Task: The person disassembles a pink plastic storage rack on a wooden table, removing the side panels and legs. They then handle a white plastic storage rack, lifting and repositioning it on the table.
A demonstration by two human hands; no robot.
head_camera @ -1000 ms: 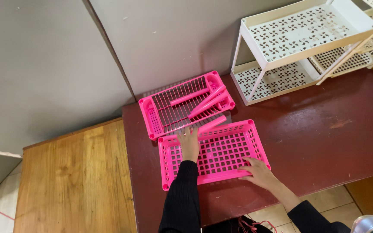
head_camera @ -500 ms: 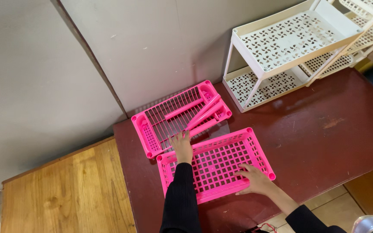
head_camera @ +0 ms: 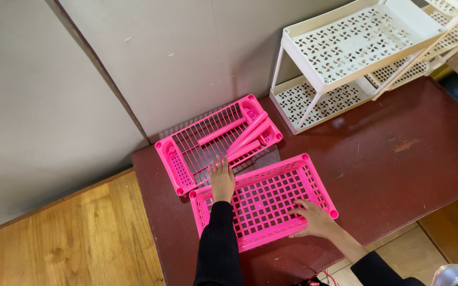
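Left hand flat, fingers spread on pink grid basket by table's near edge; right hand likewise; slatted pink tray behind; cream rack cut off.

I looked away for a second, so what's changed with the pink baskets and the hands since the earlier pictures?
Little has changed. The left hand has slid off the near basket up to its far rim, fingertips now by the far basket and its loose pink tubes. The right hand stays at the near basket's front edge. Both baskets and the cream rack look unmoved.
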